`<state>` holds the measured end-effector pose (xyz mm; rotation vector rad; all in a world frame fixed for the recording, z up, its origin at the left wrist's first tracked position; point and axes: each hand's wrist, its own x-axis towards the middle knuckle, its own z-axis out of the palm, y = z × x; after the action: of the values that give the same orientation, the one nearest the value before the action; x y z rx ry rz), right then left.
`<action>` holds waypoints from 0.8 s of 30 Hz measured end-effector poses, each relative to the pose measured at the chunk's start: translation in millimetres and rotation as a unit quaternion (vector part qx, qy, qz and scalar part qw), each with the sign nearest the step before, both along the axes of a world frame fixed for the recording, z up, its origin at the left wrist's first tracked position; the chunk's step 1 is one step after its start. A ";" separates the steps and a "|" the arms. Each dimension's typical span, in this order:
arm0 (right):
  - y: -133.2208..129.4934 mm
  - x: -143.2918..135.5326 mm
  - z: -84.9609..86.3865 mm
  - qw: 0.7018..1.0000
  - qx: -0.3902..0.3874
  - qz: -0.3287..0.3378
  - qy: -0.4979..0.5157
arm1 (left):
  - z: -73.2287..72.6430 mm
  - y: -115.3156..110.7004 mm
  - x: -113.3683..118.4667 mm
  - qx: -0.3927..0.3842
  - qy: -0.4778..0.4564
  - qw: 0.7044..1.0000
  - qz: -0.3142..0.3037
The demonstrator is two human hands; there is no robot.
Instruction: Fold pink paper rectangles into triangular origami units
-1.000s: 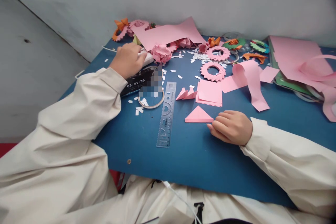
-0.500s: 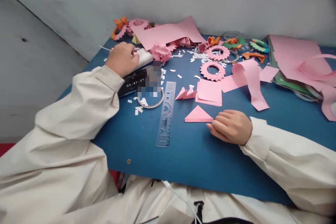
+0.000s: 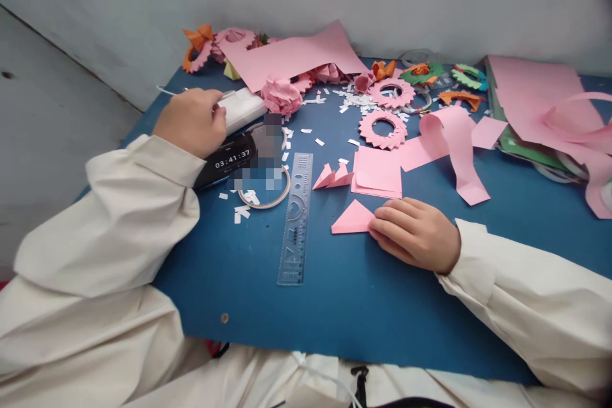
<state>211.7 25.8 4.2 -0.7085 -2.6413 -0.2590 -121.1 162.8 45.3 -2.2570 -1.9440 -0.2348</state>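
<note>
My left hand (image 3: pixel 191 120) is at the near end of a white block (image 3: pixel 241 108), perhaps a power bank. Its fingers are curled, and a thin white cable (image 3: pixel 166 90) sticks out behind it. Whatever they grip is hidden. Below that hand lies a black phone (image 3: pixel 229 158) showing a clock. My right hand (image 3: pixel 415 233) has its fingers closed over the right corner of a pink paper (image 3: pixel 352 218) folded to a triangle with a band along its base. Just beyond are a stack of pink paper squares (image 3: pixel 377 172) and small joined pink folded pieces (image 3: pixel 335 176).
A clear plastic ruler (image 3: pixel 295 220) lies left of the triangle, beside a tape roll (image 3: pixel 275 204) and white paper scraps (image 3: pixel 243 211). Pink folded rings (image 3: pixel 383 129), a crumpled pink flower (image 3: pixel 282 97) and a pink strip (image 3: pixel 454 150) lie farther back. Large pink sheets (image 3: pixel 535 99) rest at right.
My right hand has moved onto the folded triangle's right corner, and the triangle has tilted slightly. My left hand has drawn back a little from the white block. The view has shifted.
</note>
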 end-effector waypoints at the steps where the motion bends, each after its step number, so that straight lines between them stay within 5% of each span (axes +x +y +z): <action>1: 0.5 0.1 0.0 1.000 -0.003 0.002 0.003 | 0.1 0.7 -2.0 0.002 0.002 1.000 0.007; 12: 2.9 -0.5 1.4 1.000 -0.022 0.011 0.012 | 12.4 0.0 -22.3 -0.033 0.030 0.997 0.061; 24: 1.5 0.2 1.0 0.999 -0.041 0.006 0.020 | 18.8 -10.5 -6.7 0.020 0.033 0.996 0.083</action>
<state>212.0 27.3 5.1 -0.7159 -2.6312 -0.1315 -127.8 152.2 64.1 -2.0386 -2.0585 -0.1753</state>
